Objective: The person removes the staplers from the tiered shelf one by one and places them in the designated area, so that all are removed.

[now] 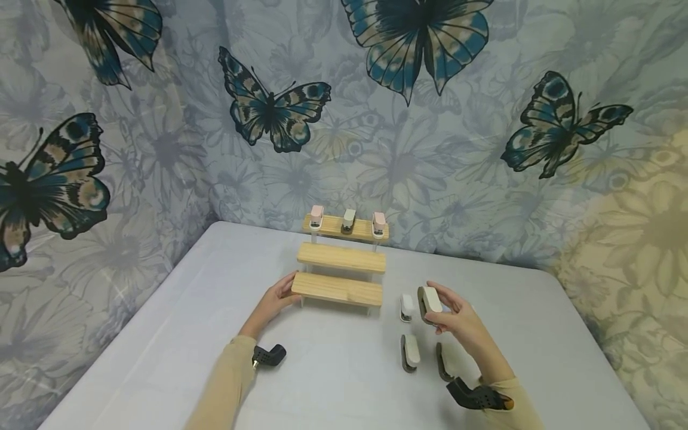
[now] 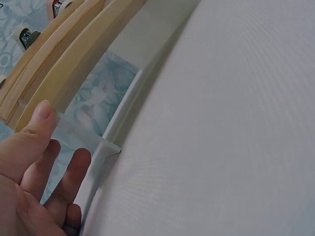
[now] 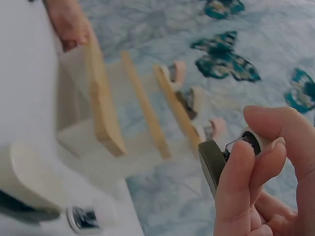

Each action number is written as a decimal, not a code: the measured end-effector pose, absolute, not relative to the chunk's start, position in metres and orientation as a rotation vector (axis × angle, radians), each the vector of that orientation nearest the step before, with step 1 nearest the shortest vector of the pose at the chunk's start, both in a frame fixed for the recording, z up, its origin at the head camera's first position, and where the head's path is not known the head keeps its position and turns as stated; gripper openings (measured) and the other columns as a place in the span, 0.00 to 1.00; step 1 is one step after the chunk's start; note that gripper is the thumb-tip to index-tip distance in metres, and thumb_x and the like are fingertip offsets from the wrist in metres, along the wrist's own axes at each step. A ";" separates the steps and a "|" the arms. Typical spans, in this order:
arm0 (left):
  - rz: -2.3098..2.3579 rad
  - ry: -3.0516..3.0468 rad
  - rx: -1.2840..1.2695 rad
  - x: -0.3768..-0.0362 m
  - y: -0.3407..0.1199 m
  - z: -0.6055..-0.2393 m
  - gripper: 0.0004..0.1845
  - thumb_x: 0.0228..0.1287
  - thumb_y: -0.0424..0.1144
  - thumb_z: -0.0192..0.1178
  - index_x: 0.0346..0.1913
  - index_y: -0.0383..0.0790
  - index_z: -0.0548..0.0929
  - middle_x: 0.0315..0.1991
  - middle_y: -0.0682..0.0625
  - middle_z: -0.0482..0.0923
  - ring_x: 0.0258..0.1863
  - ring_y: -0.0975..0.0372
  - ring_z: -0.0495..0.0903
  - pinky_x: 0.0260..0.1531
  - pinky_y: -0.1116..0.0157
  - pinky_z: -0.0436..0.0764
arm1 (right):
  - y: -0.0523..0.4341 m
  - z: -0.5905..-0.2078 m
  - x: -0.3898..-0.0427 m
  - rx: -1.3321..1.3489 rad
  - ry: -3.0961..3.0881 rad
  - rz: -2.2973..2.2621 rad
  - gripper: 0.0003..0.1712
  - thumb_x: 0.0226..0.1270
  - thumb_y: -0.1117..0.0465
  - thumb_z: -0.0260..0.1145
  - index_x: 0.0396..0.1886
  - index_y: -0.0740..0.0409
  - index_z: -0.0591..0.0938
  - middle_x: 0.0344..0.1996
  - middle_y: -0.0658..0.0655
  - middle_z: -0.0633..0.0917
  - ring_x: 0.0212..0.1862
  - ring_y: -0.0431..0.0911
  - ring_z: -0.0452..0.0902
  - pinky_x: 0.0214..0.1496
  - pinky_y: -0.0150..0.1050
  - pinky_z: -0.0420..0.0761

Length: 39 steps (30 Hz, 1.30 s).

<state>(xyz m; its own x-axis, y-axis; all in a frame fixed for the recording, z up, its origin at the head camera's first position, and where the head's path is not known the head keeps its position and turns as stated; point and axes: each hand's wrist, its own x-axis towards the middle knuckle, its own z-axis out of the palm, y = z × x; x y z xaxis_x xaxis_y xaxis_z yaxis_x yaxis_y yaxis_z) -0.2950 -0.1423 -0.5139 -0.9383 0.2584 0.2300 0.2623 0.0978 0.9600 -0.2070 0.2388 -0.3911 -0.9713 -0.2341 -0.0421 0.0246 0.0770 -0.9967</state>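
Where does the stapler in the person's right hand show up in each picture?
Head: the stapler is right of centre, held in the right hand.
Left wrist: not in this picture.
Right wrist: the stapler is in the lower right, between thumb and fingers.
Shared landmark: the wooden stand, near the centre in the head view, upper left in the left wrist view, left of centre in the right wrist view.

Booth-like indoor setting — butterfly-print walls, plain white table

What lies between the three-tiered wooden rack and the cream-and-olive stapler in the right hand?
Head view: a small white stapler sits on the white tabletop between them.
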 end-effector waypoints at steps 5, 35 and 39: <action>-2.017 -2.340 -0.511 -0.295 -0.143 -0.512 0.34 0.42 0.42 0.59 0.55 0.46 0.58 0.52 0.52 0.60 0.46 0.63 0.64 0.46 0.64 0.60 | 0.263 -0.389 -0.196 -0.214 2.171 -2.027 0.33 0.49 0.69 0.56 0.56 0.54 0.56 0.57 0.58 0.47 0.19 0.44 0.65 0.20 0.41 0.70; -2.011 -2.340 -0.510 -0.294 -0.142 -0.513 0.33 0.43 0.43 0.58 0.55 0.47 0.57 0.52 0.52 0.60 0.45 0.61 0.65 0.46 0.62 0.60 | 0.345 -0.474 -0.151 0.008 2.007 -1.972 0.37 0.47 0.71 0.56 0.57 0.59 0.50 0.50 0.46 0.57 0.23 0.38 0.67 0.23 0.32 0.73; -1.995 -2.338 -0.489 -0.293 -0.141 -0.512 0.34 0.42 0.44 0.59 0.55 0.48 0.58 0.51 0.51 0.61 0.45 0.61 0.65 0.45 0.62 0.61 | 0.340 -0.474 -0.150 0.006 1.928 -2.030 0.37 0.48 0.72 0.55 0.57 0.59 0.49 0.55 0.60 0.43 0.21 0.38 0.66 0.22 0.30 0.71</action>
<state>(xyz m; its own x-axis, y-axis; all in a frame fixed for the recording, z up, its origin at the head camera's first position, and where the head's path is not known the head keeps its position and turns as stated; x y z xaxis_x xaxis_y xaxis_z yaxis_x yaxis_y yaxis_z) -0.2933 -0.1408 -0.5124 -0.9503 0.2172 0.2230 0.2544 0.1289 0.9585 -0.1503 0.3398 -0.4744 -0.9423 -0.2399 -0.2334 0.2454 -0.0212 -0.9692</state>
